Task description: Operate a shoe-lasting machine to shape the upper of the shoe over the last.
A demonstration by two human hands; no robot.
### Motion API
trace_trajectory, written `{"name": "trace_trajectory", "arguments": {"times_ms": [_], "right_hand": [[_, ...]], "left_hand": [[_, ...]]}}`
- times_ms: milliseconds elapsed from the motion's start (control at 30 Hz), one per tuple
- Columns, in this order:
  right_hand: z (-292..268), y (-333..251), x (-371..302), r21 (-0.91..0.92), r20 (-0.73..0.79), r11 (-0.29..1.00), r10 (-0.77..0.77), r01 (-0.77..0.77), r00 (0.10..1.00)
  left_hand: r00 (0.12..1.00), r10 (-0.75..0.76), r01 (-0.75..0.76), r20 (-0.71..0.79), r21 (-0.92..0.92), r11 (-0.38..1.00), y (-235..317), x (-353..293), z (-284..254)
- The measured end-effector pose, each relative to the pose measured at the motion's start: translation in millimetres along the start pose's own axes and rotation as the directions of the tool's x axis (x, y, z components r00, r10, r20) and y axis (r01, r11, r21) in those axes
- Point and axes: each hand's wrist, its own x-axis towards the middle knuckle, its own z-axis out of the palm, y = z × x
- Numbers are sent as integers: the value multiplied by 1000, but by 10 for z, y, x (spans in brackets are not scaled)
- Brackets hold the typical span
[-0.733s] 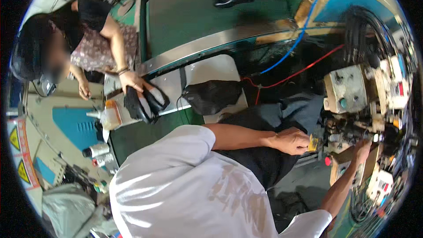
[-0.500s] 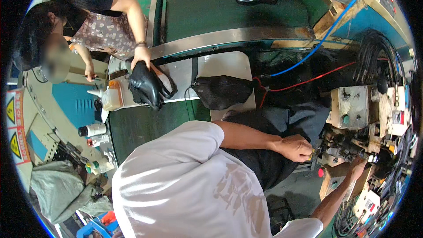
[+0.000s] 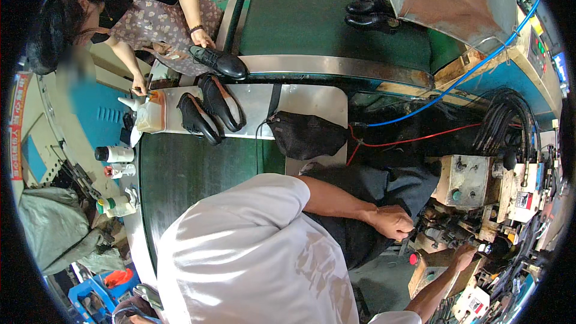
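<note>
I wear a white shirt and dark trousers, and both my arms reach right toward a machine (image 3: 465, 180). My left hand (image 3: 393, 222) is closed in a fist beside its near edge; a small yellowish bit shows beneath the fingers, too little to name. My right hand (image 3: 464, 257) has its fingers curled at a fitting low on the machine, and I cannot make out what they hold. A co-worker's hand (image 3: 203, 39) at the upper left grips a black lace-up shoe (image 3: 223, 62). Two more black shoes, one nearer (image 3: 198, 120) and one farther (image 3: 222, 103), sit on a pale bench top (image 3: 252, 93).
A black pouch (image 3: 306, 135) lies on the bench. Beyond stands a green conveyor belt (image 3: 294, 18) with several black shoes (image 3: 369, 9). A blue hose (image 3: 444, 93) and red cord (image 3: 414, 141) cross near the machine. Bottles (image 3: 115, 154) and a glue container (image 3: 150, 114) stand left.
The whole view has shifted. The co-worker's hand has drawn the held shoe back from above the bench, uncovering both shoes there. My hands stay at the machine.
</note>
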Motion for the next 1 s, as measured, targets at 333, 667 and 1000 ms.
{"name": "trace_trajectory", "arguments": {"times_ms": [333, 667, 1000], "right_hand": [[-176, -43, 24, -27, 218, 982, 190, -188, 957], [73, 76, 111, -46, 86, 999, -8, 12, 996], [-18, 382, 132, 82, 49, 997, 2, -6, 999]], "left_hand": [[1000, 6, -6, 6, 1, 1000, -44, -6, 5], [1000, 29, -29, 8, -22, 999, -73, -30, 10], [999, 38, -37, 26, -54, 998, -19, 6, 25]]}}
